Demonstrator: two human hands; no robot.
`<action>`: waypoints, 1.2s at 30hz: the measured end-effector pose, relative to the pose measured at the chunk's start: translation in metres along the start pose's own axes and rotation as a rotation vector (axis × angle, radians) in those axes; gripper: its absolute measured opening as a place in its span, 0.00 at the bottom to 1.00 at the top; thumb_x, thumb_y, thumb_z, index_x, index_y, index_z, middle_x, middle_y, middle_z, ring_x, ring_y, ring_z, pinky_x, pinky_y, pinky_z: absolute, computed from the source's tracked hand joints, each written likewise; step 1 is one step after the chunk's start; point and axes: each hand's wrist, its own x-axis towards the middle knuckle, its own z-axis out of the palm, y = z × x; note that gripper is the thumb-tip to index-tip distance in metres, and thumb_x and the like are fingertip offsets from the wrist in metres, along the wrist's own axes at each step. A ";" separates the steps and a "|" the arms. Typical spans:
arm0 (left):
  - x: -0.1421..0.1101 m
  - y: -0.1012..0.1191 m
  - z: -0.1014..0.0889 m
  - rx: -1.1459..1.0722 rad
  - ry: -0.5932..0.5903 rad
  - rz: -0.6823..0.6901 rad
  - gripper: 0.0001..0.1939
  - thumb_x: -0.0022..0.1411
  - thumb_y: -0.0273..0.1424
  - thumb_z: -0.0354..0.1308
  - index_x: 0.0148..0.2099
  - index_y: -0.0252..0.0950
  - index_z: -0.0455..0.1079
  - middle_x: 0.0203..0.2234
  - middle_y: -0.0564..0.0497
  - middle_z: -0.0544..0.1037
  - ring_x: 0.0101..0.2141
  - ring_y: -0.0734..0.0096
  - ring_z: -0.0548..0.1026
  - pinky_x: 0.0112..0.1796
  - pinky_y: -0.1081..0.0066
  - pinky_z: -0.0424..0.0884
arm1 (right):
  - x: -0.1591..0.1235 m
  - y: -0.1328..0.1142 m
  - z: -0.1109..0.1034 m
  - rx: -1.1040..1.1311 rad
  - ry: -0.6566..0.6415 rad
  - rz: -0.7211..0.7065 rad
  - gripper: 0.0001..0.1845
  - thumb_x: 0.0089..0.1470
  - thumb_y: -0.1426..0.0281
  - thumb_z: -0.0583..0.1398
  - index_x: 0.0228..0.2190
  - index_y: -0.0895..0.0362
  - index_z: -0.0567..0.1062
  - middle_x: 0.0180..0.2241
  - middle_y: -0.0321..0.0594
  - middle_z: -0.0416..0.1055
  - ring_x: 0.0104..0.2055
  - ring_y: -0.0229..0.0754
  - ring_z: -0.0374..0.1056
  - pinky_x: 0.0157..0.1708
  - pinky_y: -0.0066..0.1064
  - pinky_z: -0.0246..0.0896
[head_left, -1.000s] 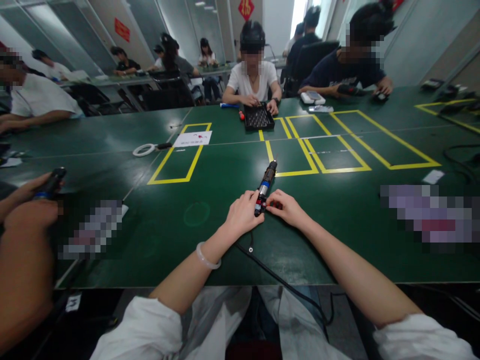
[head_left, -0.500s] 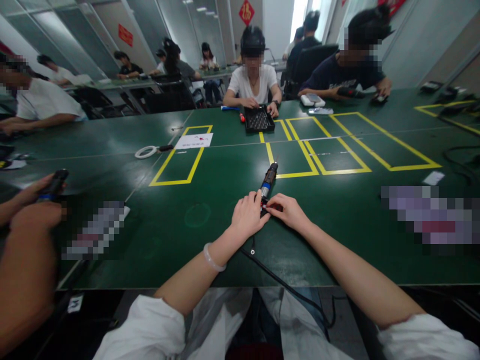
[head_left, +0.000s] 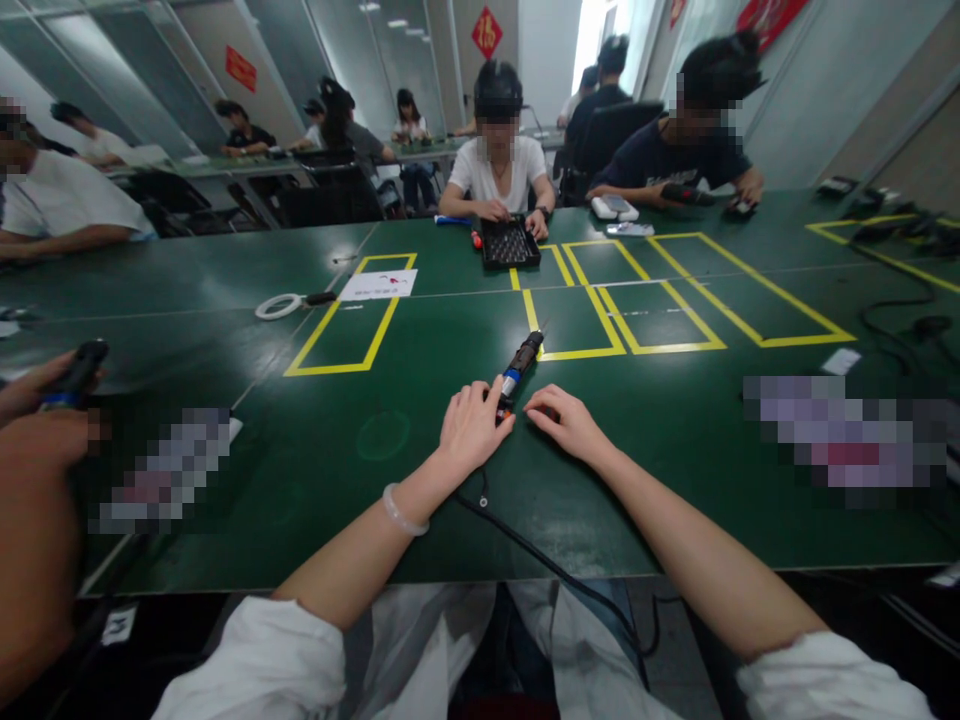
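A corded electric screwdriver (head_left: 519,366), black with a blue band and a thin tip, lies on the green table in the head view, pointing away and to the right. My left hand (head_left: 472,425) is closed over its rear part, fingers on top and thumb on the near side. A small red bit shows by the fingertips. My right hand (head_left: 566,425) rests on the table just right of the tool, fingers loosely bent and not touching it; nothing shows between them. The black cable (head_left: 525,545) runs from under my left wrist over the table edge, with a small metal ring (head_left: 483,502) beside it.
Yellow tape (head_left: 585,354) marks rectangles ahead. A white sheet (head_left: 379,284) and a white cable coil (head_left: 279,306) lie to the left. Across the table, a person handles a black tray (head_left: 511,242) of small parts. A co-worker's hand at left holds a similar tool (head_left: 79,372).
My right hand has come away from the rear of the screwdriver, leaving a gap. My left hand stays on the tool. The whole view has shifted slightly.
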 end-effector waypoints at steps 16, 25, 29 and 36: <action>-0.028 -0.186 -0.022 0.196 -0.099 -0.437 0.35 0.68 0.48 0.42 0.71 0.34 0.52 0.54 0.32 0.66 0.51 0.42 0.67 0.49 0.53 0.64 | -0.001 0.004 0.003 0.017 -0.028 0.057 0.10 0.62 0.66 0.57 0.34 0.56 0.76 0.32 0.40 0.71 0.31 0.38 0.64 0.33 0.31 0.58; -0.036 -0.255 -0.032 0.242 -0.064 -0.569 0.33 0.69 0.48 0.41 0.67 0.32 0.56 0.56 0.33 0.65 0.54 0.40 0.65 0.51 0.52 0.61 | 0.000 0.004 0.004 0.009 -0.048 0.071 0.09 0.61 0.67 0.57 0.33 0.56 0.76 0.32 0.40 0.71 0.30 0.38 0.64 0.32 0.31 0.58; -0.040 -0.250 -0.029 0.241 0.042 -0.564 0.29 0.69 0.45 0.44 0.65 0.32 0.58 0.56 0.32 0.64 0.55 0.40 0.64 0.50 0.54 0.62 | 0.000 0.003 0.003 0.007 -0.050 0.071 0.08 0.61 0.69 0.58 0.33 0.56 0.76 0.32 0.40 0.71 0.31 0.38 0.64 0.33 0.31 0.58; -0.044 -0.240 -0.019 0.334 0.099 -0.558 0.26 0.68 0.43 0.46 0.58 0.27 0.62 0.50 0.31 0.67 0.49 0.45 0.69 0.45 0.58 0.65 | 0.001 0.005 0.004 -0.011 -0.067 0.070 0.08 0.61 0.69 0.57 0.34 0.57 0.77 0.33 0.40 0.72 0.32 0.39 0.66 0.34 0.30 0.58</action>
